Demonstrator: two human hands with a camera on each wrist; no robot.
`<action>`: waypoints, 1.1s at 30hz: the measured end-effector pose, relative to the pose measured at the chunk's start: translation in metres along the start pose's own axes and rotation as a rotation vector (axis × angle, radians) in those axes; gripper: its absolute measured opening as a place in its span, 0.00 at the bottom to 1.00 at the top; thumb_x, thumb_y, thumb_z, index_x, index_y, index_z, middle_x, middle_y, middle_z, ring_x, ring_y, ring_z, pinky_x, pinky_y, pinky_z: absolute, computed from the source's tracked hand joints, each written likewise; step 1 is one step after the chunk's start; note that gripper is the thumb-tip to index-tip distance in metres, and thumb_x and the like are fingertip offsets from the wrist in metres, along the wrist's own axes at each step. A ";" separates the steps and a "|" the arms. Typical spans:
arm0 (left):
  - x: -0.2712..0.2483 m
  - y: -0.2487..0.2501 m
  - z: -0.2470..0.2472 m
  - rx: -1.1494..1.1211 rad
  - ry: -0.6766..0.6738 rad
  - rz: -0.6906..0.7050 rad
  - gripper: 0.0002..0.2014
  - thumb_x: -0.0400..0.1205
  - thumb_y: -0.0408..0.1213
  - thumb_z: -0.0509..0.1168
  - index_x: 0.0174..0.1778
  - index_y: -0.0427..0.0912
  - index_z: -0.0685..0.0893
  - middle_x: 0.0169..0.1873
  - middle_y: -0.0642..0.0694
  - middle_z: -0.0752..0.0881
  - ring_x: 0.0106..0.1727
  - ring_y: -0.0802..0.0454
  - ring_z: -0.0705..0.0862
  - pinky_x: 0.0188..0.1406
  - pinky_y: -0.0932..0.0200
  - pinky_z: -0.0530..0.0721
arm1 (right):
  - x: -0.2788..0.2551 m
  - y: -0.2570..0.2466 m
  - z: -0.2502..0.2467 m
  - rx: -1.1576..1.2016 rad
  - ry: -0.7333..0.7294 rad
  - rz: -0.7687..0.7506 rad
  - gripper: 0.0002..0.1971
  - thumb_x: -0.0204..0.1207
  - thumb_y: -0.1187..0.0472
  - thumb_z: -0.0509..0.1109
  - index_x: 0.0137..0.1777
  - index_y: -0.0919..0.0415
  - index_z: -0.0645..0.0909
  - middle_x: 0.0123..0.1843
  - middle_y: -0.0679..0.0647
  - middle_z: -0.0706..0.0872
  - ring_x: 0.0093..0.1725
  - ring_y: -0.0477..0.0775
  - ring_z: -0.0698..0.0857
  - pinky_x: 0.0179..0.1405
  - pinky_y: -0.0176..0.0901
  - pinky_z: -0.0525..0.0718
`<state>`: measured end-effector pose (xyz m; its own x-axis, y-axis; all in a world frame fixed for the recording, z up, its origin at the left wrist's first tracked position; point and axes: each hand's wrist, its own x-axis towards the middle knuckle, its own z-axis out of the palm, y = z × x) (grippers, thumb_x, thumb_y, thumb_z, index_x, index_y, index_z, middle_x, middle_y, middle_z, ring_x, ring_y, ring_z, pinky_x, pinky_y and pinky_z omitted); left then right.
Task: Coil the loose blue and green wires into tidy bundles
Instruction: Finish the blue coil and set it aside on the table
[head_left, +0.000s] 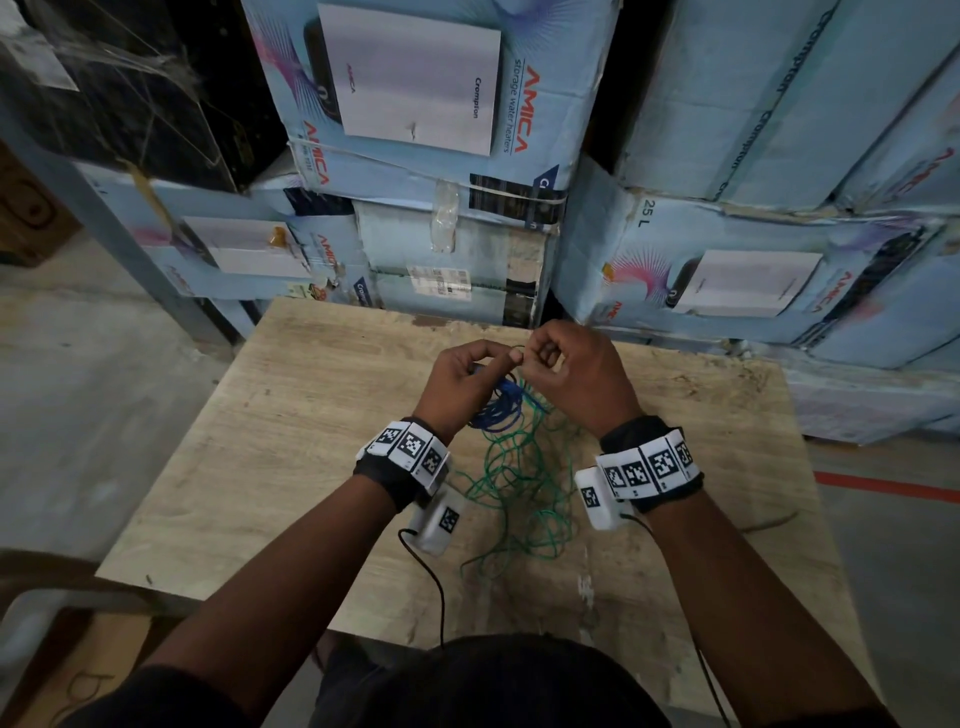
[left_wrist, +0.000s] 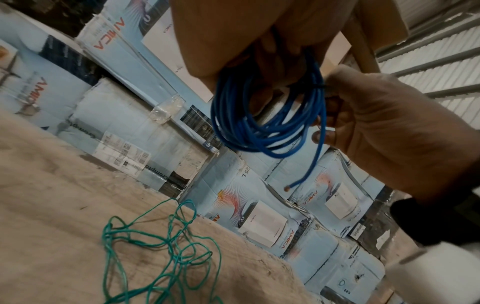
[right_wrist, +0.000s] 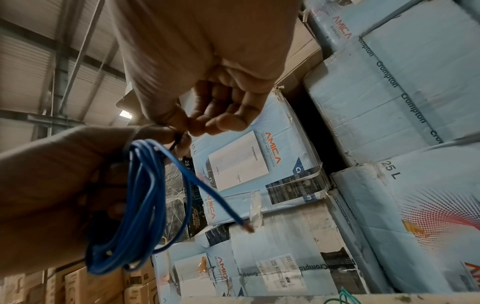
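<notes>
A coil of blue wire (left_wrist: 270, 115) is held above a wooden table (head_left: 291, 441) by the left hand (head_left: 467, 384), its fingers curled round the loops, while a thin dark tie (right_wrist: 176, 142) at the top of the coil is pinched between the thumb and fingertips of the right hand (head_left: 576, 374). One end of the blue wire hangs free below the bundle — bare copper is seen at its tip. The green wire (head_left: 524, 499) is left in a loose tangle on the table, beneath and between the wrists. Pale blue water-heater cartons (head_left: 431, 104) are stacked behind.
</notes>
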<state>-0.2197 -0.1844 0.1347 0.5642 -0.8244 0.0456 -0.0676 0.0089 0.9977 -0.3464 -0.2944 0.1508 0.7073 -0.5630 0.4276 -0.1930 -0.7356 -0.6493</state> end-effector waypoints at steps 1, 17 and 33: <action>0.000 0.000 -0.001 -0.010 -0.018 -0.025 0.07 0.83 0.33 0.69 0.40 0.39 0.89 0.20 0.50 0.80 0.19 0.59 0.69 0.21 0.65 0.65 | 0.000 0.000 -0.001 -0.007 0.002 0.004 0.07 0.72 0.53 0.72 0.38 0.53 0.78 0.33 0.47 0.81 0.33 0.50 0.80 0.34 0.51 0.82; 0.004 0.004 0.011 -0.049 0.065 -0.102 0.14 0.84 0.27 0.60 0.34 0.36 0.84 0.24 0.47 0.81 0.18 0.58 0.69 0.19 0.66 0.67 | 0.010 -0.003 -0.009 0.228 0.194 0.206 0.04 0.77 0.62 0.69 0.42 0.57 0.78 0.34 0.44 0.80 0.35 0.39 0.79 0.36 0.39 0.80; -0.002 0.001 -0.005 -0.255 0.189 -0.224 0.10 0.85 0.29 0.61 0.39 0.38 0.82 0.19 0.46 0.65 0.16 0.55 0.61 0.17 0.67 0.63 | 0.001 -0.011 0.022 0.292 0.000 0.252 0.04 0.78 0.60 0.76 0.43 0.58 0.85 0.36 0.44 0.86 0.36 0.36 0.83 0.40 0.26 0.77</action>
<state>-0.2172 -0.1799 0.1360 0.6849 -0.7033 -0.1904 0.2681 0.0003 0.9634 -0.3286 -0.2792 0.1444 0.6623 -0.7126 0.2315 -0.1590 -0.4356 -0.8860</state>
